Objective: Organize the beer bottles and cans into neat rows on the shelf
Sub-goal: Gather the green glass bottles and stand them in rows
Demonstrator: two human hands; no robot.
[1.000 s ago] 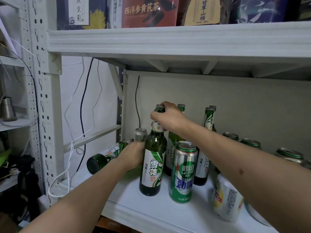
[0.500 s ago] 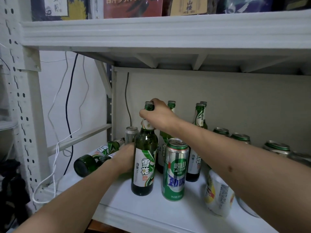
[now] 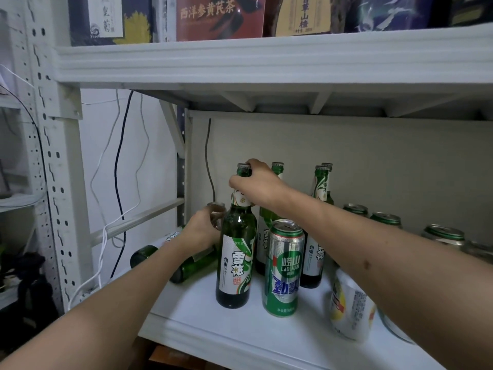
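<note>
Gripping front bottle neck, right hand; left hand behind.

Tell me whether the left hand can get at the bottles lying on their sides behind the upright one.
Probably yes. The left hand is already beside the lying bottles, gripping a silver can; it must release that first. The upright bottle, gripped by the right hand, stands clear to their right.

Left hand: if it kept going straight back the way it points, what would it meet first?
Most likely the silver can at the fingertips of the left hand, which it seems already to touch; depth is unclear.
</note>
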